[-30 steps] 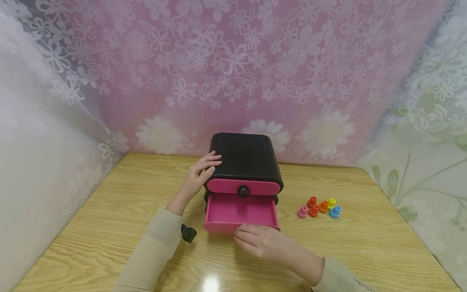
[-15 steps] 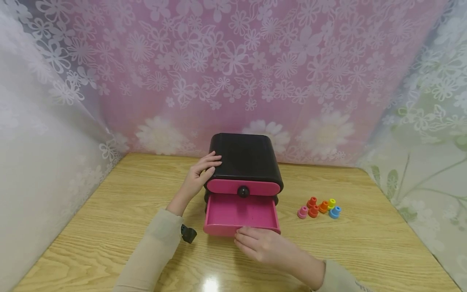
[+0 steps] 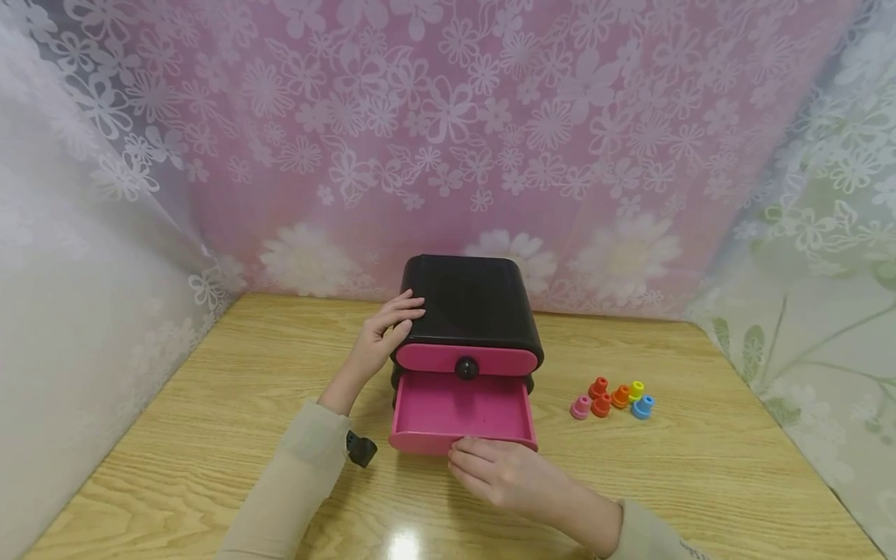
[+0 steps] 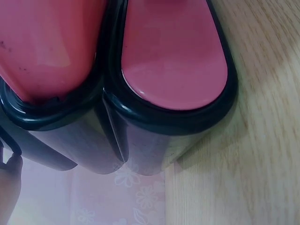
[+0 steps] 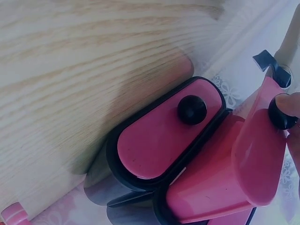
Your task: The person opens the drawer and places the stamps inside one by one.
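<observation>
A black cabinet (image 3: pixel 463 299) with pink drawers stands on the table. Its middle drawer (image 3: pixel 462 404) is pulled out, and nothing lies in the part of its tray that shows. My right hand (image 3: pixel 507 474) is at that drawer's front; in the right wrist view, thumb and fingers pinch its round black knob (image 5: pixel 282 114). My left hand (image 3: pixel 381 334) rests on the cabinet's upper left side, fingers extended over the top edge. The top drawer (image 3: pixel 427 358) and the bottom drawer (image 5: pixel 159 136) are closed.
Right of the cabinet, several small stepped pegs stand grouped, among them a pink peg (image 3: pixel 580 407), a yellow peg (image 3: pixel 636 390) and a blue peg (image 3: pixel 642 407). A black device (image 3: pixel 362 449) is at the left sleeve. Floral curtains (image 3: pixel 448 140) surround the wooden table (image 3: pixel 231 389).
The middle drawer has come slightly farther out toward me with my right hand, mostly in the first half second. My left hand has stayed in place.
</observation>
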A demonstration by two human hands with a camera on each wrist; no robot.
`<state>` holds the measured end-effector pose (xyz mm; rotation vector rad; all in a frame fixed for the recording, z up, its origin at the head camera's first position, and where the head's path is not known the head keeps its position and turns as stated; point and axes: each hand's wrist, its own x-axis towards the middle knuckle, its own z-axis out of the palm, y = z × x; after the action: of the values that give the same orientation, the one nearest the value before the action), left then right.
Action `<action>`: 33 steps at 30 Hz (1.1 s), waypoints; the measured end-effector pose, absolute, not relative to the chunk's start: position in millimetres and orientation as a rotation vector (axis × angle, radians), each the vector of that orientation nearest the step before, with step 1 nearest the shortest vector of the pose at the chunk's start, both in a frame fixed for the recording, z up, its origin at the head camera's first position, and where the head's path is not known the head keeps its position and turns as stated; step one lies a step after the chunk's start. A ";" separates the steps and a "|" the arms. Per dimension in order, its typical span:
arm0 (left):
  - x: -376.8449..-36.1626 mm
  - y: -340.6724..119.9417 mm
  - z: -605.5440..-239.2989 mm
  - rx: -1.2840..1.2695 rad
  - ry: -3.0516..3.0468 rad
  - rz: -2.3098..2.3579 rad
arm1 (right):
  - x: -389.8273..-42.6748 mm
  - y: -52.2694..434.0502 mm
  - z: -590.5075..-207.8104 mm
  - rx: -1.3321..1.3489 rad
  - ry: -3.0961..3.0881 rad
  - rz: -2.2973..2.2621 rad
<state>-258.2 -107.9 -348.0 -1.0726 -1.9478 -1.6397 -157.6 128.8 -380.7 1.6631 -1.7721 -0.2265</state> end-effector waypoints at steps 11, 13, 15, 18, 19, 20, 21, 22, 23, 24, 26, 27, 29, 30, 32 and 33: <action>-257.4 -107.6 -346.9 -1.069 -1.953 -1.655 | -156.5 126.2 -382.6 1.672 -1.738 -0.271; -257.7 -107.7 -347.0 -1.069 -1.951 -1.658 | -156.4 125.9 -382.8 1.673 -1.740 -0.272; -257.9 -107.7 -347.2 -1.071 -1.948 -1.658 | -156.5 125.7 -383.1 1.674 -1.737 -0.275; -257.6 -107.6 -347.4 -1.071 -1.946 -1.660 | -156.4 125.1 -383.3 1.675 -1.728 -0.278; -257.5 -107.5 -347.4 -1.071 -1.945 -1.660 | -156.4 125.0 -383.5 1.675 -1.725 -0.281; -257.5 -107.3 -347.5 -1.070 -1.944 -1.662 | -156.3 125.0 -383.7 1.678 -1.727 -0.278; -257.5 -107.2 -347.6 -1.068 -1.943 -1.663 | -156.3 125.0 -383.9 1.680 -1.730 -0.277; -257.4 -107.2 -347.6 -1.067 -1.944 -1.664 | -156.3 125.0 -384.2 1.680 -1.729 -0.280; -257.4 -107.2 -347.8 -1.067 -1.942 -1.664 | -156.3 125.0 -384.7 1.681 -1.729 -0.282; -257.4 -107.1 -347.8 -1.067 -1.940 -1.664 | -156.4 125.2 -385.2 1.682 -1.731 -0.282; -257.4 -107.1 -347.8 -1.069 -1.937 -1.663 | -156.6 125.4 -386.3 1.683 -1.732 -0.287; -257.3 -107.2 -347.7 -1.069 -1.936 -1.662 | -156.6 125.4 -386.7 1.683 -1.732 -0.291; -257.3 -107.2 -347.6 -1.068 -1.937 -1.661 | -156.6 125.4 -387.1 1.680 -1.732 -0.300; -257.3 -107.2 -347.5 -1.067 -1.939 -1.661 | -156.6 125.4 -387.0 1.678 -1.732 -0.305; -257.3 -107.2 -347.6 -1.065 -1.944 -1.661 | -156.5 125.5 -386.9 1.676 -1.732 -0.318; -257.3 -107.2 -347.6 -1.064 -1.946 -1.660 | -156.4 125.5 -386.7 1.675 -1.735 -0.322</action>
<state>-257.3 -107.2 -347.6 -1.0637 -1.9464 -1.6597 -156.4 125.5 -386.7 1.6748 -1.7347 -0.3217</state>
